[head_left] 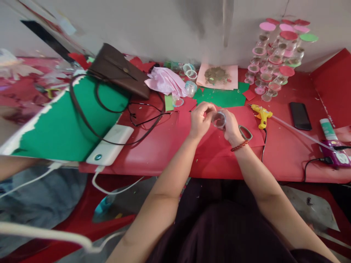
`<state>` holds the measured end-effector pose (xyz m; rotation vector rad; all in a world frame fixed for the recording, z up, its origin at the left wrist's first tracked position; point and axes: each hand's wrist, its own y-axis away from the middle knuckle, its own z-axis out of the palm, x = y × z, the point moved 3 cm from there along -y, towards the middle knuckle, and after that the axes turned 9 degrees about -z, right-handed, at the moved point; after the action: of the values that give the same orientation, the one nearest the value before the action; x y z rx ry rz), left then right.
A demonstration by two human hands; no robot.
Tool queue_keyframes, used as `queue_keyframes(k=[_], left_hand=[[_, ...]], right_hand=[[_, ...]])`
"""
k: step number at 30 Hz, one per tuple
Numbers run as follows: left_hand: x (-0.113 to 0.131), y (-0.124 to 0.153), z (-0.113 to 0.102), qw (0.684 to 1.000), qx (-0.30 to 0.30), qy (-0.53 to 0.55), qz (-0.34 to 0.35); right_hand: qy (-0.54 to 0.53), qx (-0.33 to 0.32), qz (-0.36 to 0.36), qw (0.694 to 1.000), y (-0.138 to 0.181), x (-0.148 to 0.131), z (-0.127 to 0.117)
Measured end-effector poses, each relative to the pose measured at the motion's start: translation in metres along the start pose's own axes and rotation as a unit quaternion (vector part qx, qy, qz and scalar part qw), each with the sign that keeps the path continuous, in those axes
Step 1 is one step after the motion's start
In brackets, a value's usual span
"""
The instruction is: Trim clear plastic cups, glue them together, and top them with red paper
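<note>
In my right hand [231, 126] is a small clear plastic cup [219, 119], its round opening facing me, with the fingers wrapped about its side. My left hand [201, 119] is closed in a pinch right beside the cup's rim; whatever lies between its fingertips is too small or hidden to make out. Both hands are above red paper sheets [211, 140]. By my right wrist shows a grey loop of a scissors handle [245, 132]; the blades are hidden. A yellow glue gun [261, 115] with a long glue stick lies to the right.
At the back right stands a stack of clear cups with coloured discs [276, 60]. A phone [300, 115] lies at right. Leftward are a white power bank [111, 145], eyeglasses [145, 116], a brown bag [117, 71], pink cloth [167, 82] and loose cups [190, 88]. Cords hang over the front edge.
</note>
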<state>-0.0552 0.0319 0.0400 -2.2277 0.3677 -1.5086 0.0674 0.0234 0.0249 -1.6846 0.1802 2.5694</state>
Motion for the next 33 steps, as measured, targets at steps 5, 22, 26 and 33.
queue_keyframes(k=[5, 22, 26, 33], left_hand=[[-0.007, -0.002, 0.004, 0.999, -0.030, 0.012, -0.016], [0.002, 0.009, 0.003, 0.987, 0.070, -0.046, 0.138], [0.002, 0.006, -0.001, 0.993, 0.087, 0.084, 0.001], [0.010, 0.003, 0.005, 0.953, -0.052, 0.261, -0.143]], right_hand=[[0.009, 0.023, -0.002, 1.000, -0.003, 0.005, -0.004], [-0.021, 0.022, -0.039, 0.999, 0.004, -0.002, 0.000], [0.106, -0.037, -0.291, 0.950, 0.007, -0.018, -0.004], [0.269, -0.050, -0.463, 0.843, 0.006, -0.020, -0.010]])
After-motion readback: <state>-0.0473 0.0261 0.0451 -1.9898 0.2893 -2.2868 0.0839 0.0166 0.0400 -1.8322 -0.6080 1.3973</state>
